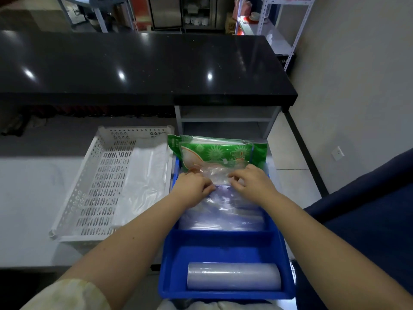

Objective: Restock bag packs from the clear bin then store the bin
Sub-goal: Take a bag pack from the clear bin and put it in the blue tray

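Setting: shop or café service area. Evidence: long black polished counter (143, 63); slotted-angle metal shelving (277, 25) at far right; glass-fronted cabinet (199, 12) holding white cups (196, 20); blue divided bin (223, 234) stocked with plastic bag packs (214, 151)

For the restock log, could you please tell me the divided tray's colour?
The divided tray is blue, seen best in the head view.

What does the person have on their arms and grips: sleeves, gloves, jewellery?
Left grip and right grip are bare hands: no gloves, rings or watch visible. Both forearms are uncovered. A pale cream fabric sleeve covers the left upper arm; the right sleeve is out of view.
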{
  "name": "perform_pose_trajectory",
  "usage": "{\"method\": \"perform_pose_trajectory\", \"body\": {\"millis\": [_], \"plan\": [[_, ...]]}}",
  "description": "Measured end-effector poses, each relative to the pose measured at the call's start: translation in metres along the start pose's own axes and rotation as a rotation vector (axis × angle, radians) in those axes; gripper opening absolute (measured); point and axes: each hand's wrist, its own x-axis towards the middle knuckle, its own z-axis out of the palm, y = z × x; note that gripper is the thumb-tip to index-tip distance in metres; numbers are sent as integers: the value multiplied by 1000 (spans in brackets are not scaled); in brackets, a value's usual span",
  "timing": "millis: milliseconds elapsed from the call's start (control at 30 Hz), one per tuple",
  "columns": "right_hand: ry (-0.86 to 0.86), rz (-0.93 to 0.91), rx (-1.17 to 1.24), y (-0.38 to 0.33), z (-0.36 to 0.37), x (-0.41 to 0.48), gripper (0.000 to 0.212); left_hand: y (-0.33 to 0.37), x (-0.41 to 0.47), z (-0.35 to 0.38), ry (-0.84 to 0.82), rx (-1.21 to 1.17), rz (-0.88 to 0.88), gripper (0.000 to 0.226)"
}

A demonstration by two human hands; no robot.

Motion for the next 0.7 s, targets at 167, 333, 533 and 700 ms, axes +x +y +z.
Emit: {"method": "perform_pose_trajectory", "body": {"millis": [167, 333, 533, 700], "plan": [[-146, -79, -30, 10, 2, -1, 18, -3, 7, 5, -5, 67, -17, 33], [-103, -20, -9, 14, 1, 24, 16, -7, 26, 1, 17, 89, -81, 33], [-68, 15, -15, 12, 3, 49, 18, -15, 53, -11, -14, 28, -126, 31], [158, -125, 95, 7, -9, 40, 19, -23, 42, -26, 56, -174, -78, 45]]}}
